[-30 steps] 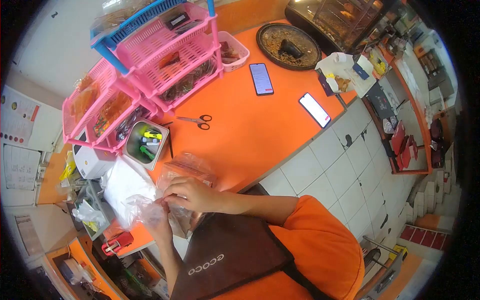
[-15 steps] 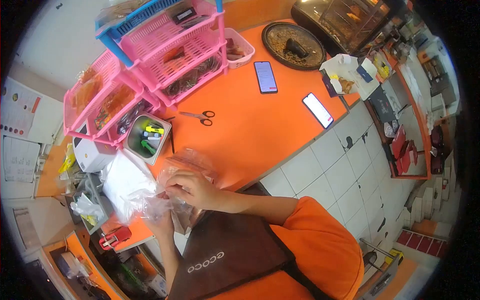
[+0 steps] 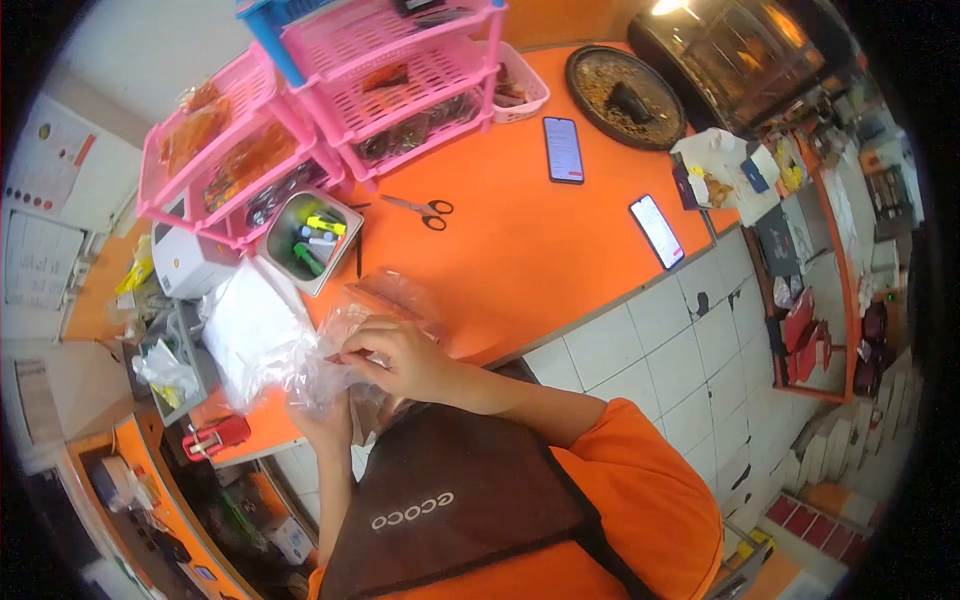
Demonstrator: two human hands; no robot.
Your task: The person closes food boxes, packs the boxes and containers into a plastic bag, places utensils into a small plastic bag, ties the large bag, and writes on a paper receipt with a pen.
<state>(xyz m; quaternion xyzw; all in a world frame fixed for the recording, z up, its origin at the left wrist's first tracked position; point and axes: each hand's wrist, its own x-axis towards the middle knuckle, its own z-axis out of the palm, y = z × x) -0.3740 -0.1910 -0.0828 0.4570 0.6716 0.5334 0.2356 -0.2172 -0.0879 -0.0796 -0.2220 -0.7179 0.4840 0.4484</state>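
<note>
Clear, crinkled plastic bag film (image 3: 318, 378) bunches over my left hand (image 3: 325, 420), whose fingers are mostly covered by it. From the right, my right hand (image 3: 395, 362) pinches the plastic near its upper edge, thumb and fingers together. Another clear bag (image 3: 395, 298) with brownish contents lies on the orange table (image 3: 500, 270) just beyond my hands. White sheets or bags (image 3: 255, 325) lie to the left. Scissors (image 3: 425, 210) rest open on the table, beside a metal tin (image 3: 312, 240) of markers.
Pink rack baskets (image 3: 400, 100) with packets stand at the back left. Two phones (image 3: 563, 150) (image 3: 657, 232) lie on the table. A round dark tray (image 3: 626, 97) and an open box (image 3: 725, 175) sit farther right. A red stapler-like object (image 3: 216, 437) is at the near left edge.
The view has shifted, so the table's things appear farther right. Both hands stay together at the plastic, and the film now bunches higher over my left hand.
</note>
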